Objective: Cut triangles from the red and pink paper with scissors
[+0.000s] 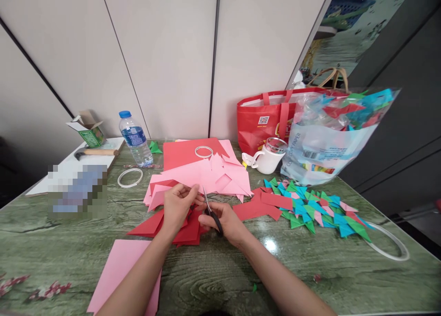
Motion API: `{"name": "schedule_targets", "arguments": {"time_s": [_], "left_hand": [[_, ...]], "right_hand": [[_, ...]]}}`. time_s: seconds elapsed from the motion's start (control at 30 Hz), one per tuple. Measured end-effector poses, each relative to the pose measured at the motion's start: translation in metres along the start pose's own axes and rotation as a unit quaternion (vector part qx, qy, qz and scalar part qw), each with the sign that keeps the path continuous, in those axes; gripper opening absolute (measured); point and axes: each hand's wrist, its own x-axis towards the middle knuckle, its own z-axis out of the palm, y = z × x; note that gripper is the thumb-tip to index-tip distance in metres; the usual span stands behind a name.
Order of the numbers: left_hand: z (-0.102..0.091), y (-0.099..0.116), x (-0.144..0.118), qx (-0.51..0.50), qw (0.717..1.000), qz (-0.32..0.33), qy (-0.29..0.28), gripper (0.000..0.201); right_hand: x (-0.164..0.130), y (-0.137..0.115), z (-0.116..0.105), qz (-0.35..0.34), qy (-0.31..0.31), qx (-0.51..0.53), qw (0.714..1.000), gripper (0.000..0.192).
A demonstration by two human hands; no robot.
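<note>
Nearest us, a pink paper sheet [119,270] lies flat on the green table [213,279], partly under our left forearm. Our left hand [177,205] pinches a pink paper piece [161,194] above the red paper scraps [188,231]; our right hand [223,219] is closed around the black-handled scissors [211,212], blades pointing up beside the left fingers. Folded triangles [313,210] lie well to the right.

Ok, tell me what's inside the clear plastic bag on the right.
The clear plastic bag holds folded paper pieces in red, blue and green near its top. A printed label hides whatever fills its lower half.
</note>
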Motion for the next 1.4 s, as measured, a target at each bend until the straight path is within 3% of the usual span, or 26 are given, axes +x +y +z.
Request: {"name": "schedule_targets", "arguments": {"time_s": [0.8, 1.03, 1.2, 1.4], "left_hand": [[0.0, -0.001, 0.0, -0.01, 1.0, 0.002, 0.001, 0.019], [-0.002, -0.005, 0.002, -0.012, 1.0, -0.002, -0.021, 0.022], [-0.002, -0.007, 0.001, 0.018, 0.997, -0.007, -0.07, 0.024], [-0.001, -0.004, 0.0, 0.028, 0.997, -0.015, -0.068, 0.025]], "right_hand": [[0.002, 0.008, 0.0, -0.016, 0.01, -0.021, 1.0, 0.033], [0.003, 0.004, 0.002, 0.002, 0.015, -0.026, 1.0, 0.04], [0.003, -0.002, 0.004, -0.039, 0.012, 0.003, 0.999, 0.043], [0.002, -0.003, 0.004, -0.031, 0.007, -0.006, 0.999, 0.042]]}}
